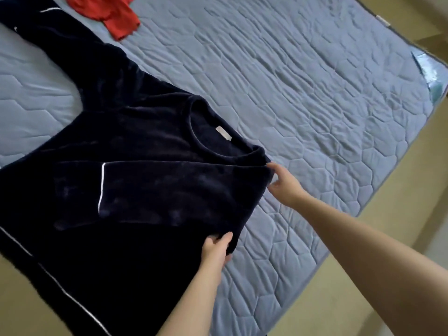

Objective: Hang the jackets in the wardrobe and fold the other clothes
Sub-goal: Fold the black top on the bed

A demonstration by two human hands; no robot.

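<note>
A dark navy velvet top with thin white piping lies spread on the quilted mattress. One sleeve is folded across its chest, with the cuff piping showing; the other sleeve stretches toward the far left corner. My left hand pinches the folded side edge of the top, thumb on the fabric. My right hand pinches the shoulder fold beside the round neckline. The hem hangs over the near left edge of the bed.
A red garment lies crumpled at the far end of the mattress, beside the outstretched sleeve. Beige floor runs along the right side of the bed. A torn patch of plastic wrap shows at the mattress's right corner.
</note>
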